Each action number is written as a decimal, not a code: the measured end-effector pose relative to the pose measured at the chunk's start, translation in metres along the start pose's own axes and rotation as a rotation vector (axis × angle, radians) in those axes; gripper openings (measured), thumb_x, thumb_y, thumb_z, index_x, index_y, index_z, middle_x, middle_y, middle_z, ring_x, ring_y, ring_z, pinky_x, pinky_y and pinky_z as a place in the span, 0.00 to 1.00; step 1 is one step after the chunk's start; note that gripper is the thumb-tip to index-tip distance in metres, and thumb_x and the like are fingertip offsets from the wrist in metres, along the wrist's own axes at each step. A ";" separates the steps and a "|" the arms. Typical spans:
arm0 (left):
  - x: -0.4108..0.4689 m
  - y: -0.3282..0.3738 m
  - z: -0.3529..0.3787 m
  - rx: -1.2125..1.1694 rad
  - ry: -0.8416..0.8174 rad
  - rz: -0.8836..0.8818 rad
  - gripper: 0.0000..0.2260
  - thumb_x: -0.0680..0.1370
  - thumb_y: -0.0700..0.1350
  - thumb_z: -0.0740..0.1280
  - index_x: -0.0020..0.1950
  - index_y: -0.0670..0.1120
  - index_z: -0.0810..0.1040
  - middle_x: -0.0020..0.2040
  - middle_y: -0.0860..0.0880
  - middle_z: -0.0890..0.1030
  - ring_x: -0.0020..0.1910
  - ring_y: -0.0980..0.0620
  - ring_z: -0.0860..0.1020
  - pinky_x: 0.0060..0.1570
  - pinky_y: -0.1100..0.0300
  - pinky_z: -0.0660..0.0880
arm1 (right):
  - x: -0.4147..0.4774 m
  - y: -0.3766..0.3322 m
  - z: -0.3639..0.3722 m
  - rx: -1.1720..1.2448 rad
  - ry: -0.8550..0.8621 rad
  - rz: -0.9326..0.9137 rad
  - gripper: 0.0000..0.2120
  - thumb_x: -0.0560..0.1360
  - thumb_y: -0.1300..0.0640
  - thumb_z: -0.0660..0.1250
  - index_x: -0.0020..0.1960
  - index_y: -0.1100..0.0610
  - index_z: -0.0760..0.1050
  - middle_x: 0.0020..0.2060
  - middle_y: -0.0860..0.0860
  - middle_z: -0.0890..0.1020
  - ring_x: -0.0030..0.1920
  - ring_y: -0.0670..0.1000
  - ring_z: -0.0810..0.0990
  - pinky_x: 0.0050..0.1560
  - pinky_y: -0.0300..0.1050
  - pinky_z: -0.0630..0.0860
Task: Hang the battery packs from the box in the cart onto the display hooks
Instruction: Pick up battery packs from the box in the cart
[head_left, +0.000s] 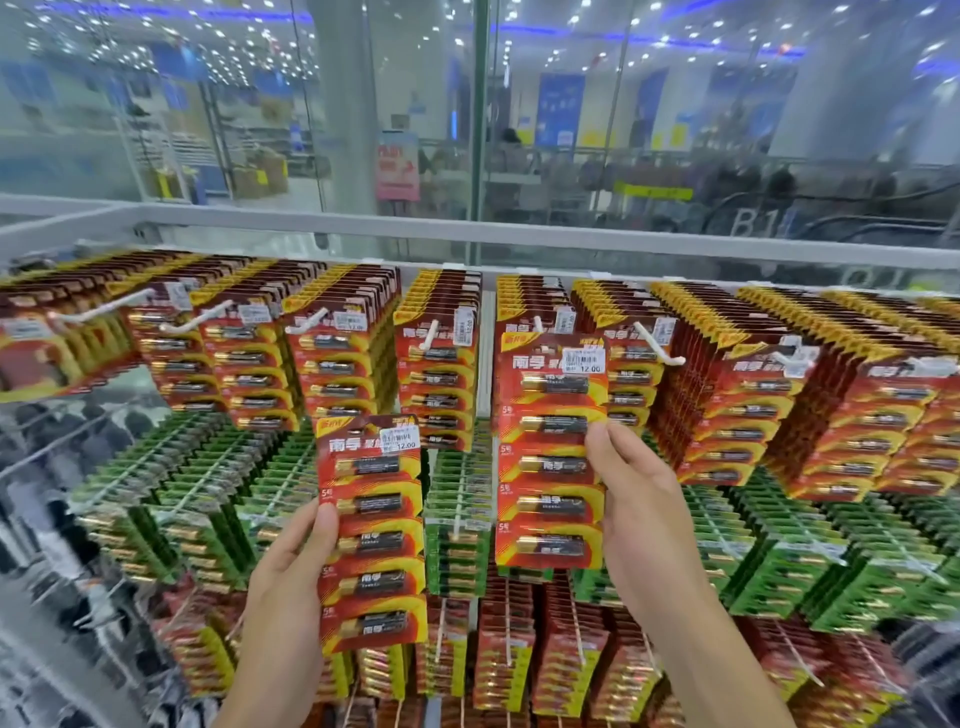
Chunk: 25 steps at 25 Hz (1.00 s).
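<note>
A: Status?
B: The left grip (296, 561) pinches one red battery pack (371, 530); the right grip (634, 499) pinches a second pack (550, 452) at a white display hook (537, 325).
A: Threaded on?
B: Possibly; its hole is blurred.

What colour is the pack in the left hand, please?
The pack is red with yellow arcs, seen in the head view.
</note>
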<state>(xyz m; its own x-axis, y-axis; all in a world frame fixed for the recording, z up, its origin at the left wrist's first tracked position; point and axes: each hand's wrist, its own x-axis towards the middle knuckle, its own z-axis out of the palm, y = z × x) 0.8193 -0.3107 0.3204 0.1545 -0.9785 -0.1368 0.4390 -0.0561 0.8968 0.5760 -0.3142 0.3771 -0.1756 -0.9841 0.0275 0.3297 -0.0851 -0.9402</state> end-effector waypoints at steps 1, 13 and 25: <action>0.003 0.000 -0.001 -0.001 -0.009 -0.004 0.13 0.80 0.51 0.66 0.61 0.49 0.83 0.53 0.42 0.88 0.46 0.39 0.88 0.39 0.46 0.86 | 0.002 0.002 0.000 -0.017 0.005 -0.006 0.13 0.76 0.41 0.68 0.57 0.42 0.84 0.61 0.45 0.85 0.65 0.52 0.82 0.68 0.62 0.74; 0.025 0.029 -0.024 0.004 0.000 0.003 0.14 0.81 0.52 0.66 0.61 0.47 0.84 0.53 0.40 0.87 0.45 0.38 0.87 0.38 0.49 0.83 | 0.045 0.011 0.026 -0.047 0.147 -0.041 0.13 0.85 0.51 0.60 0.58 0.53 0.82 0.50 0.53 0.88 0.48 0.57 0.88 0.50 0.57 0.82; 0.075 0.099 -0.075 0.130 0.160 0.323 0.13 0.84 0.53 0.63 0.60 0.48 0.84 0.53 0.42 0.87 0.44 0.41 0.87 0.40 0.47 0.85 | 0.084 0.031 0.029 -0.208 0.270 -0.075 0.09 0.80 0.40 0.67 0.44 0.35 0.83 0.66 0.55 0.81 0.68 0.61 0.77 0.73 0.61 0.70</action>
<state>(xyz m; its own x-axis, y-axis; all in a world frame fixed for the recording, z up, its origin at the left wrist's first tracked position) 0.9402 -0.3750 0.3671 0.4072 -0.9071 0.1067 0.2312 0.2154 0.9488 0.5980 -0.4039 0.3603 -0.4407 -0.8970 0.0348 0.1153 -0.0951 -0.9888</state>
